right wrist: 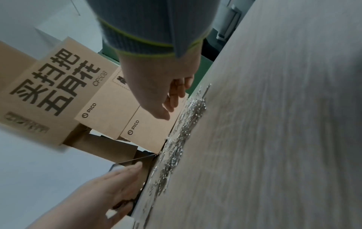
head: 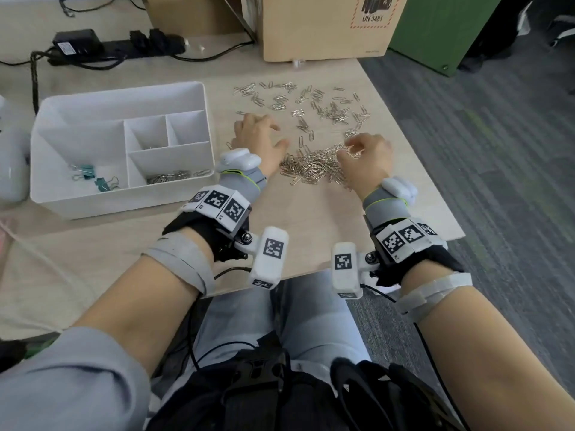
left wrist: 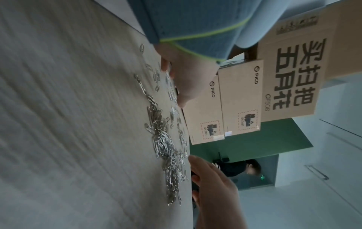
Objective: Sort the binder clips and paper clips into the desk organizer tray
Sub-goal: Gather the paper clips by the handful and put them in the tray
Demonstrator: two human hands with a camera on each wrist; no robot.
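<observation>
A white desk organizer tray (head: 199, 98) stands at the left of the table. Its left compartment holds teal binder clips (head: 88, 174), and its front right compartment holds silver paper clips (head: 169, 177). A dense pile of paper clips (head: 311, 169) (left wrist: 162, 139) (right wrist: 182, 131) lies between my hands. More loose paper clips (head: 311, 104) are scattered behind it. My left hand (head: 258, 135) (left wrist: 186, 77) (right wrist: 109, 186) rests palm down with spread fingers at the pile's left end. My right hand (head: 364, 154) (right wrist: 160, 93) (left wrist: 211, 186) curls its fingers into the pile's right end, with clips at the fingertips.
Cardboard boxes (head: 323, 29) stand at the table's far edge. A black power strip with cables (head: 124, 45) lies at the back left. The table's right edge (head: 413, 141) runs close beside my right hand, with grey carpet beyond. A pale object (head: 11, 163) sits left of the tray.
</observation>
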